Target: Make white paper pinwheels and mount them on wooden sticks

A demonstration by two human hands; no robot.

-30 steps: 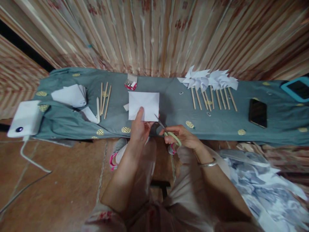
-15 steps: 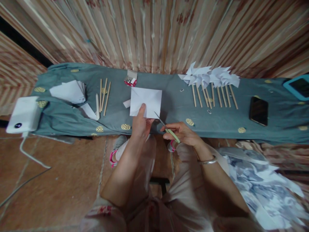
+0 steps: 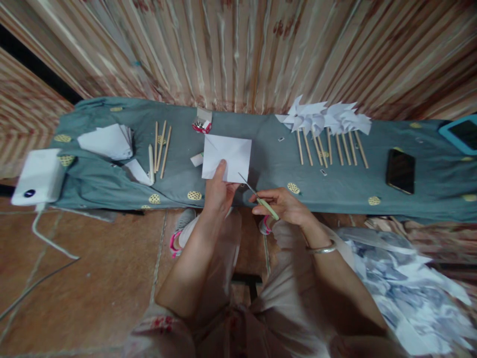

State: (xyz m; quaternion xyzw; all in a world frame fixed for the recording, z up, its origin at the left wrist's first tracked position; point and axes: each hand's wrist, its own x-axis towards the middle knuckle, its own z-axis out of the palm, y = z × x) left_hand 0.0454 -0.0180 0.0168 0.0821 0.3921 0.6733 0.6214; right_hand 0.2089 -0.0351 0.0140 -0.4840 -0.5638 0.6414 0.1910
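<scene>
A square sheet of white paper with faint diagonal creases is pinched at its lower edge by my left hand, thumb on top and fingers beneath. My right hand is closed on the green handles of a pair of scissors. The blades point up and left, and their tip overlaps the paper's lower right part. Whether the blades have bitten into the paper I cannot tell. Just left of the sheet lies a small whitish piece, and behind it stands an open red box of small metal pins.
On the green cloth, paper pinwheels on sticks lie at right, near a phone and a blue-framed device. At left are wooden sticks, a paper stack and a white power bank. A bag of paper scraps sits lower right.
Almost nothing differs. The paper and both hands sit very slightly further right in the picture, as does most of the scene; the grips are the same.
</scene>
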